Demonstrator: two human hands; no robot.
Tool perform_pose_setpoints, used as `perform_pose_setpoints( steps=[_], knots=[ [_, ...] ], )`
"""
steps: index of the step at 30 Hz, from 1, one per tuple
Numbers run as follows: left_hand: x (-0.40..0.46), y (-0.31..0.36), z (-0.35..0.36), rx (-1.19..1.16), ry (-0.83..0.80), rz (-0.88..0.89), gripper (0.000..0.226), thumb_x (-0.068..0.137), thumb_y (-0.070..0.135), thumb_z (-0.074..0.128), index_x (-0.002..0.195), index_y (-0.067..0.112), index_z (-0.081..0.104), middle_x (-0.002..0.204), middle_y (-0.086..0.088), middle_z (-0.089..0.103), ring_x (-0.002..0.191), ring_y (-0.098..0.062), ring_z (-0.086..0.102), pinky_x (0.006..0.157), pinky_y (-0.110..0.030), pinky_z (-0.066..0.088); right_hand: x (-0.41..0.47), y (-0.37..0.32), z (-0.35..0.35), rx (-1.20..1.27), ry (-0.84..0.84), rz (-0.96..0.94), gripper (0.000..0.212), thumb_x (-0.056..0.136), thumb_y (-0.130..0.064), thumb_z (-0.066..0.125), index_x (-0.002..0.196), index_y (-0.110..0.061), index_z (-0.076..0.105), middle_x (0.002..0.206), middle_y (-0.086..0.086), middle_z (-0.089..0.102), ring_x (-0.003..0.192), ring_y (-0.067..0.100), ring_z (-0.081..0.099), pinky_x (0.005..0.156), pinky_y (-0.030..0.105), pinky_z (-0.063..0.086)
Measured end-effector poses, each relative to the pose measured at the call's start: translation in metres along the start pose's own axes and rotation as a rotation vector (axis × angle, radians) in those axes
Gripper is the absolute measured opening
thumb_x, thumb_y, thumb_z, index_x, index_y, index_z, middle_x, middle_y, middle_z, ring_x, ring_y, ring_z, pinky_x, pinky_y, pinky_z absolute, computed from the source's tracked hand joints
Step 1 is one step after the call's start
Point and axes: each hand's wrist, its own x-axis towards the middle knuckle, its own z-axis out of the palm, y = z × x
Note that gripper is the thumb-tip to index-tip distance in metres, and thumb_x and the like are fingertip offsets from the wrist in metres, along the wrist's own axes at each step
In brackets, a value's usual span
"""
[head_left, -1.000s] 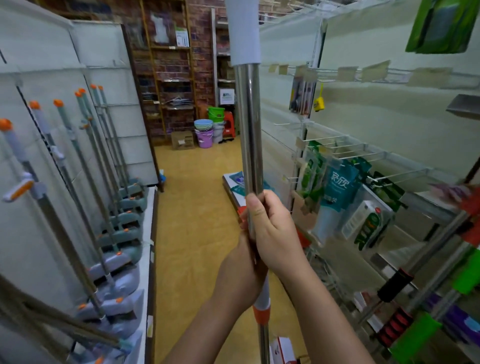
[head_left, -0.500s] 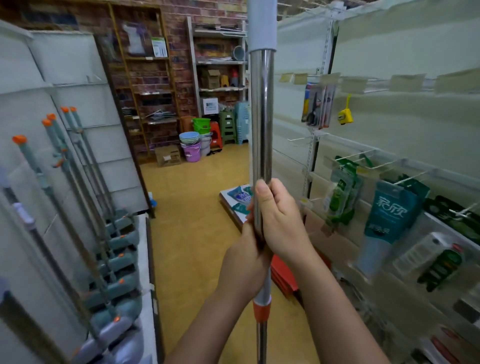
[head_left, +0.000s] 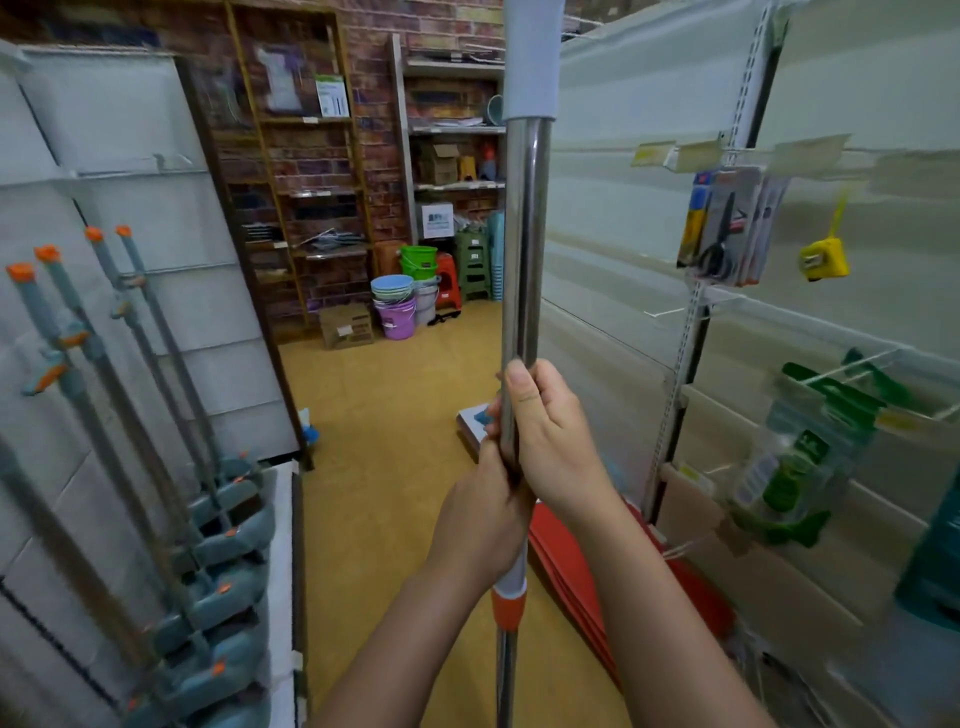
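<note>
A long steel mop pole stands upright in front of me, with a grey sleeve at its top and an orange collar lower down. My right hand grips the pole, thumb pointing up along it. My left hand grips the same pole just below, above the orange collar. The pole's lower end runs out of view at the bottom.
Several grey mops with orange caps lean on the left shelf. The right shelf wall carries hanging packs, a yellow tape measure and green items. Buckets and stools stand by the brick back wall. A red flat item lies on the floor.
My view has swung left and moved forward down the aisle; the right shelf goods have slid right and out of frame. Both hands keep the same hold on the pole.
</note>
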Motion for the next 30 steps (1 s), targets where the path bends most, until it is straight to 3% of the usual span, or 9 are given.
perform_pose_setpoints(
  steps=[2,5,11,14,17,19,23,26,30],
  knots=[
    [0.043,-0.013,0.003,0.006,-0.015,-0.006,0.025,0.092,0.022,0.047,0.115,0.014,0.044,0.086,0.003,0.061,0.071,-0.018,0.059,0.057,-0.035,0.044,0.041,0.019,0.002,0.0,0.001,-0.001,0.034,0.097,-0.033,0.037,0.094,-0.002,0.05,0.075,0.002,0.054,0.074,0.019,0.056,0.075,0.042,0.05],
    [0.108,-0.028,0.007,0.043,-0.022,-0.01,0.029,0.091,0.023,0.047,0.118,0.015,0.044,0.096,-0.006,0.066,0.08,-0.028,0.062,0.066,-0.047,0.05,0.102,0.042,0.005,0.005,0.003,0.026,0.037,0.096,-0.035,0.037,0.097,-0.001,0.05,0.076,0.002,0.055,0.074,0.019,0.056,0.074,0.04,0.05],
    [0.23,-0.061,0.01,0.063,-0.067,0.018,0.025,0.09,0.023,0.046,0.113,0.012,0.047,0.096,-0.009,0.067,0.083,-0.028,0.063,0.071,-0.049,0.051,0.213,0.081,0.015,-0.014,0.047,0.013,0.024,0.097,-0.034,0.036,0.086,-0.016,0.048,0.078,0.002,0.055,0.073,0.016,0.055,0.069,0.028,0.048],
    [0.292,-0.085,0.009,0.06,-0.1,0.045,0.025,0.089,0.022,0.047,0.112,0.012,0.045,0.091,-0.006,0.064,0.083,-0.027,0.062,0.065,-0.042,0.049,0.27,0.105,0.026,-0.049,0.07,-0.022,0.02,0.098,-0.031,0.035,0.083,-0.022,0.044,0.079,0.005,0.053,0.072,0.015,0.054,0.064,0.022,0.048],
    [0.355,-0.115,0.008,0.037,-0.135,0.083,0.026,0.09,0.021,0.047,0.115,0.011,0.044,0.078,0.005,0.054,0.07,-0.017,0.055,0.052,-0.026,0.037,0.326,0.131,0.042,-0.058,0.111,-0.022,0.02,0.098,-0.032,0.035,0.082,-0.023,0.044,0.079,0.005,0.053,0.072,0.018,0.054,0.067,0.029,0.049],
    [0.398,-0.133,0.006,0.031,-0.175,0.118,0.027,0.091,0.018,0.047,0.116,0.011,0.045,0.076,0.009,0.051,0.069,-0.013,0.054,0.053,-0.023,0.038,0.362,0.146,0.055,-0.064,0.162,-0.025,0.021,0.098,-0.032,0.036,0.084,-0.02,0.046,0.079,0.005,0.053,0.073,0.016,0.054,0.067,0.026,0.048],
    [0.475,-0.159,0.002,0.047,-0.237,0.177,0.023,0.091,0.023,0.046,0.112,0.015,0.043,0.088,0.002,0.055,0.084,-0.025,0.061,0.066,-0.037,0.049,0.429,0.166,0.074,-0.129,0.292,-0.045,0.03,0.098,-0.03,0.037,0.092,-0.003,0.049,0.081,0.004,0.055,0.075,0.009,0.053,0.07,0.023,0.046],
    [0.523,-0.169,0.003,0.029,-0.244,0.208,0.019,0.091,0.029,0.046,0.105,0.02,0.037,0.077,0.002,0.054,0.072,-0.024,0.059,0.056,-0.036,0.044,0.475,0.18,0.079,-0.164,0.37,-0.08,0.039,0.098,-0.028,0.038,0.096,0.01,0.047,0.081,0.01,0.05,0.075,0.015,0.049,0.069,0.029,0.042],
    [0.579,-0.18,0.008,-0.038,-0.243,0.26,0.017,0.091,0.03,0.046,0.102,0.026,0.034,0.072,0.0,0.055,0.066,-0.026,0.057,0.048,-0.032,0.034,0.53,0.2,0.075,-0.196,0.442,-0.083,0.036,0.098,-0.025,0.041,0.088,0.009,0.049,0.075,0.006,0.054,0.075,0.015,0.052,0.071,0.032,0.044]
  ],
)
